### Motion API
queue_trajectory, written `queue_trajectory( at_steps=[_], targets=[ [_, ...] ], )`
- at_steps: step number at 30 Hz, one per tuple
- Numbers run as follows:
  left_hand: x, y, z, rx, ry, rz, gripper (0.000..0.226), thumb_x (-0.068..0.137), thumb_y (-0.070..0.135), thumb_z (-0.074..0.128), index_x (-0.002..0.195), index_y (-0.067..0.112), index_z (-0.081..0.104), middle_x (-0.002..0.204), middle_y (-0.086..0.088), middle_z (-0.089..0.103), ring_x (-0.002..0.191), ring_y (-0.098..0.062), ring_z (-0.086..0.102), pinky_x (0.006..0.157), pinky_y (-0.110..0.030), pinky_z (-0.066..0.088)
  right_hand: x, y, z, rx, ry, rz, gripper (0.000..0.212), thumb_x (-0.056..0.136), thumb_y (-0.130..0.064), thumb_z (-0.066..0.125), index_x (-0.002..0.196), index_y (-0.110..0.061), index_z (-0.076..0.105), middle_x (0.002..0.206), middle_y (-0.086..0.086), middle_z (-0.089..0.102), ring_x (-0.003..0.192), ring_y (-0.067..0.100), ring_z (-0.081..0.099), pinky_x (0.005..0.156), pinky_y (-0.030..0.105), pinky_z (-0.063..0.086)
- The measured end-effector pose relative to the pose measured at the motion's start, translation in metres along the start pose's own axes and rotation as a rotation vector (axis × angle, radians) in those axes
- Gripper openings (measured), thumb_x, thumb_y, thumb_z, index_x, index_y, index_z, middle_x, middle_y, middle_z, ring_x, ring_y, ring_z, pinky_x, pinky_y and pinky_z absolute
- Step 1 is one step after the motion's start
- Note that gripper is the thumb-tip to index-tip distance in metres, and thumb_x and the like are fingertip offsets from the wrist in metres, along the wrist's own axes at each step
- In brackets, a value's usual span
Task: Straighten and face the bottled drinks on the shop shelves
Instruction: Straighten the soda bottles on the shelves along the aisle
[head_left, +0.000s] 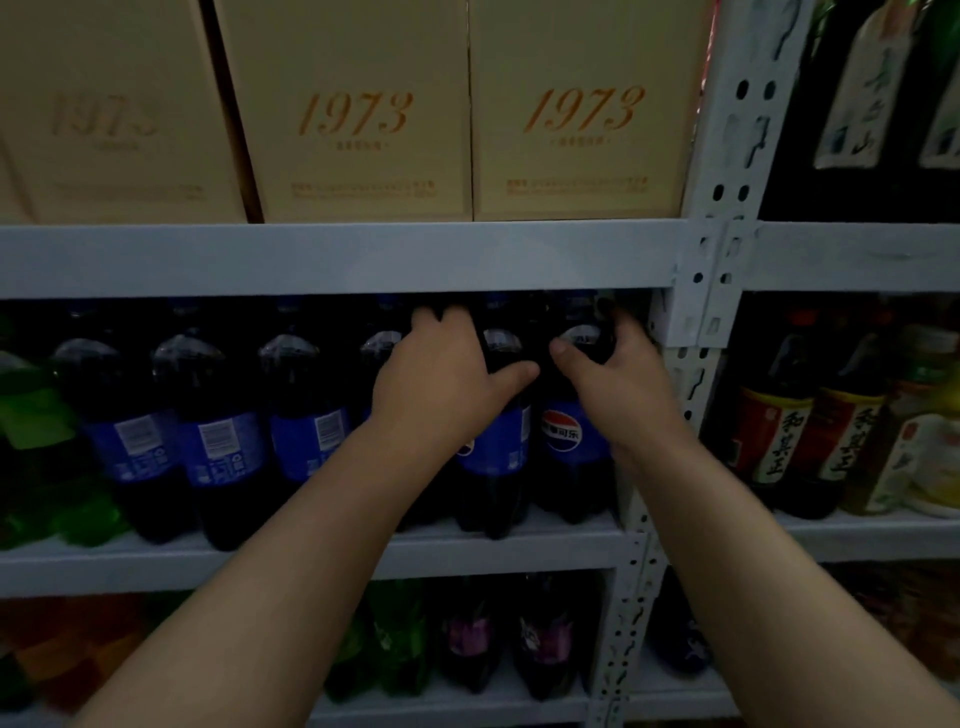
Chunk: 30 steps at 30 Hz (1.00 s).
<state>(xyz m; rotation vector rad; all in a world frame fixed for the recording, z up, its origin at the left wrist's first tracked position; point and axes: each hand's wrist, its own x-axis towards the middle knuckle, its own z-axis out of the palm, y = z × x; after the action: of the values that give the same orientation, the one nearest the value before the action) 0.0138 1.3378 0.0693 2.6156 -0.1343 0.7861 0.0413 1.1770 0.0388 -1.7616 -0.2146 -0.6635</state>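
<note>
Head view: six cola bottles (218, 447) in a row, left hand (441, 379) and right hand (618, 384) each gripping one

Dim, soft, underexposed view; shelf recesses shadowed, edges bowed.

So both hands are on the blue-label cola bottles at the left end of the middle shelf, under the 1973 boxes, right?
No. The left hand and right hand grip cola bottles at the right end of the middle shelf, beside the shelf post, as the head view shows. They are under the 1973 boxes.
</note>
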Motion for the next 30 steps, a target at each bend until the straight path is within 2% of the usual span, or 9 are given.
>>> queue_trajectory(
  at_steps=[2, 5, 7, 13, 16, 19, 22, 24, 30],
  targets=[
    [0.002, -0.002, -0.001, -0.027, -0.045, 0.025, 0.071, 0.074, 0.063, 0.062, 0.122, 0.014, 0.045, 0.117, -0.012, 0.048, 0.104, -0.030, 0.053, 0.073, -0.032, 0.040, 0.002, 0.000, -0.006, 0.021, -0.069, 0.021, 0.034, 0.086, -0.027, 0.065, 0.114, -0.039, 0.050, 0.103, -0.024, 0.059, 0.095, -0.007, 0.056, 0.080, 0.018, 0.046],
    [0.007, -0.005, -0.007, -0.112, -0.145, 0.073, 0.046, 0.077, 0.045, 0.061, 0.109, 0.015, 0.046, 0.101, -0.004, 0.055, 0.081, -0.016, 0.053, 0.057, -0.024, 0.039, -0.001, -0.001, -0.008, -0.034, -0.085, -0.008, 0.036, 0.084, -0.036, 0.067, 0.113, -0.041, 0.046, 0.096, -0.032, 0.053, 0.084, -0.022, 0.051, 0.065, -0.001, 0.040],
    [0.010, -0.007, -0.010, -0.141, -0.162, 0.082, 0.046, 0.078, 0.041, 0.064, 0.111, 0.015, 0.048, 0.098, 0.000, 0.057, 0.072, -0.008, 0.049, 0.054, -0.022, 0.038, -0.004, 0.000, -0.005, -0.075, -0.039, -0.023, 0.046, 0.078, -0.042, 0.071, 0.115, -0.041, 0.044, 0.096, -0.032, 0.050, 0.081, -0.024, 0.049, 0.060, -0.005, 0.036],
    [0.006, -0.004, -0.002, -0.012, 0.000, 0.068, 0.074, 0.067, 0.066, 0.069, 0.117, 0.014, 0.050, 0.113, -0.010, 0.056, 0.099, -0.026, 0.056, 0.067, -0.029, 0.040, -0.002, 0.007, -0.001, -0.042, 0.028, 0.000, 0.058, 0.080, -0.034, 0.072, 0.127, -0.029, 0.039, 0.096, -0.029, 0.047, 0.085, -0.014, 0.047, 0.069, 0.007, 0.036],
    [0.000, 0.001, 0.004, 0.027, 0.088, 0.025, 0.083, 0.066, 0.071, 0.067, 0.120, 0.013, 0.044, 0.117, -0.012, 0.051, 0.104, -0.030, 0.055, 0.066, -0.032, 0.037, 0.002, 0.006, -0.006, -0.045, -0.031, 0.007, 0.052, 0.083, -0.030, 0.069, 0.128, -0.030, 0.043, 0.107, -0.016, 0.056, 0.098, 0.004, 0.055, 0.082, 0.022, 0.043],
    [-0.003, 0.001, 0.010, 0.048, 0.053, 0.061, 0.082, 0.070, 0.070, 0.064, 0.122, 0.012, 0.039, 0.117, -0.013, 0.048, 0.103, -0.032, 0.055, 0.066, -0.033, 0.040, 0.001, 0.005, -0.008, -0.078, -0.058, 0.017, 0.045, 0.082, -0.039, 0.067, 0.121, -0.038, 0.043, 0.101, -0.023, 0.054, 0.101, 0.006, 0.054, 0.073, 0.012, 0.038],
    [-0.004, -0.003, 0.011, -0.038, -0.090, 0.099, 0.078, 0.071, 0.050, 0.069, 0.127, 0.014, 0.031, 0.118, -0.013, 0.048, 0.103, -0.032, 0.056, 0.076, -0.041, 0.051, -0.005, 0.004, -0.002, -0.143, -0.032, -0.011, 0.073, 0.071, -0.051, 0.073, 0.131, -0.034, 0.035, 0.115, -0.015, 0.052, 0.102, 0.005, 0.050, 0.077, 0.016, 0.038],
    [-0.004, -0.006, 0.011, -0.049, -0.084, 0.106, 0.079, 0.071, 0.042, 0.073, 0.130, 0.015, 0.028, 0.119, -0.015, 0.048, 0.103, -0.033, 0.056, 0.077, -0.042, 0.051, -0.008, 0.005, 0.002, -0.108, 0.027, -0.018, 0.086, 0.069, -0.048, 0.077, 0.137, -0.031, 0.027, 0.120, -0.013, 0.048, 0.105, 0.005, 0.048, 0.085, 0.023, 0.038],
    [-0.011, -0.010, 0.023, 0.017, 0.076, 0.093, 0.089, 0.071, 0.051, 0.075, 0.137, 0.017, 0.025, 0.125, -0.013, 0.045, 0.102, -0.035, 0.057, 0.067, -0.034, 0.037, -0.007, 0.012, 0.001, -0.102, 0.069, -0.031, 0.071, 0.076, -0.040, 0.074, 0.133, -0.031, 0.032, 0.102, -0.024, 0.046, 0.091, -0.005, 0.046, 0.067, 0.003, 0.030]
  ],
)
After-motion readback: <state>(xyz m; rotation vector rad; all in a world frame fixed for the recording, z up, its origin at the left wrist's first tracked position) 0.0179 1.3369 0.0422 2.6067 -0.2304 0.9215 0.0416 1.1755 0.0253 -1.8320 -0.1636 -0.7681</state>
